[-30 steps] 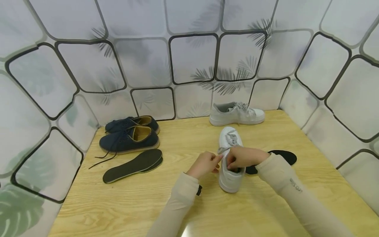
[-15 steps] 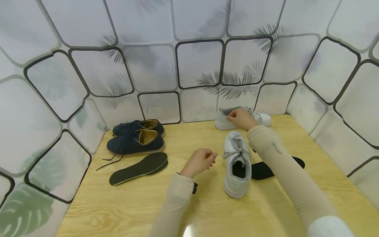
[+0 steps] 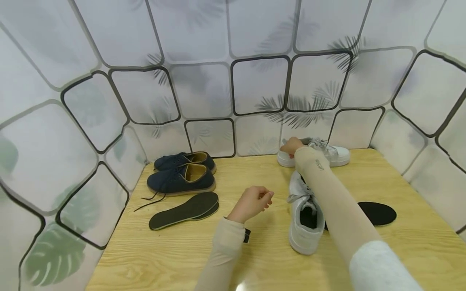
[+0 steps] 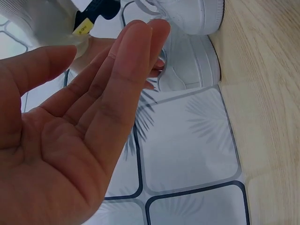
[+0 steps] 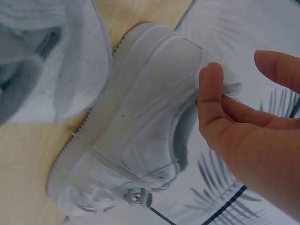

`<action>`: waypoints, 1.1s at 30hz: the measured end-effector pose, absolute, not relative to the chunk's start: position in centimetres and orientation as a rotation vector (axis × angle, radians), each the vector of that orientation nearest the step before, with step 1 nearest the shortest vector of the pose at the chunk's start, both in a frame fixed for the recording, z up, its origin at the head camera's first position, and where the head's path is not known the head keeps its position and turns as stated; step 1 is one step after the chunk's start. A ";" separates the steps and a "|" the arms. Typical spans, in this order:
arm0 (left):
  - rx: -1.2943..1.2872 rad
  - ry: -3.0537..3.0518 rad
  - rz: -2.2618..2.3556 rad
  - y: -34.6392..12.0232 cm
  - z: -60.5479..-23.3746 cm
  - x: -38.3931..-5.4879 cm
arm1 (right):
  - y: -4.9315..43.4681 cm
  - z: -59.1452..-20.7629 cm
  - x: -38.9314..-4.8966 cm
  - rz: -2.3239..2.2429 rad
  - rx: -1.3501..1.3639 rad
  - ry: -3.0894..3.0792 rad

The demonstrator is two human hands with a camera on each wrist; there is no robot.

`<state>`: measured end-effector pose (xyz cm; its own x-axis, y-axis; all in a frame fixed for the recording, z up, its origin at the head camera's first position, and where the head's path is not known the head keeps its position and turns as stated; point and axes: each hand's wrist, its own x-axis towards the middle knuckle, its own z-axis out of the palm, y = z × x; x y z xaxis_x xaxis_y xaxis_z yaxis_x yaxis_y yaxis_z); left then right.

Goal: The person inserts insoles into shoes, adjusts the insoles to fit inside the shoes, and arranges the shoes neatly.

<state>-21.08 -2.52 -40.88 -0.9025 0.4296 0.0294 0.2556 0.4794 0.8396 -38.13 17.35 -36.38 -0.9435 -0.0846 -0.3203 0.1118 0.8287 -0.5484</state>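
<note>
At the back of the table a white sneaker (image 3: 339, 156) stands side-on by the wall. My right hand (image 3: 291, 146) is at its heel. In the right wrist view the fingertips (image 5: 211, 77) overlap the sneaker's heel collar, while the thumb stands well apart from them. Closer to me, a second white sneaker (image 3: 305, 239) points toe-away under my right forearm, its grey laces partly covered by the sleeve. My left hand (image 3: 253, 201) hovers to the left of this nearer sneaker, fingers loosely bent, holding nothing.
A black insole (image 3: 378, 213) lies to the right, partly hidden behind the right sleeve. On the left are a pair of navy lace-up shoes (image 3: 182, 182) and two stacked dark insoles (image 3: 182, 213). Patterned panels (image 3: 204, 93) enclose the wooden table (image 3: 174, 258).
My right hand has come out of the nearer sneaker's opening and reached back to the far sneaker's heel. My left hand has drawn away from the nearer sneaker. The head view has shifted.
</note>
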 end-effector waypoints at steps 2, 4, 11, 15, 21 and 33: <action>0.593 2.530 1.400 -2.4 -41.0 -21.0 | 18.0 -37.9 -39.2 -0.851 0.047 2.673; 0.590 2.522 1.403 -2.4 -41.1 -21.0 | 18.1 -38.1 -38.9 -0.846 0.047 2.663; 0.588 2.515 1.405 -2.3 -41.0 -20.9 | 18.0 -38.4 -38.1 -0.823 -0.019 2.652; 0.589 2.519 1.405 -2.3 -41.1 -20.8 | 17.7 -39.2 -38.5 -0.856 -0.062 2.668; 0.574 2.522 1.422 -2.3 -41.3 -21.1 | 16.7 -39.5 -38.5 -0.839 -0.124 2.649; 0.548 2.552 1.425 -3.4 -40.8 -21.5 | 13.2 -38.4 -36.4 -0.806 -0.261 2.577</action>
<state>-21.54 -3.42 -40.80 -0.9186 0.3940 0.0321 0.2340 0.4766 0.8474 -36.44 13.16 -38.43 -0.8918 -0.2982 -0.3402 -0.0511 0.8136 -0.5792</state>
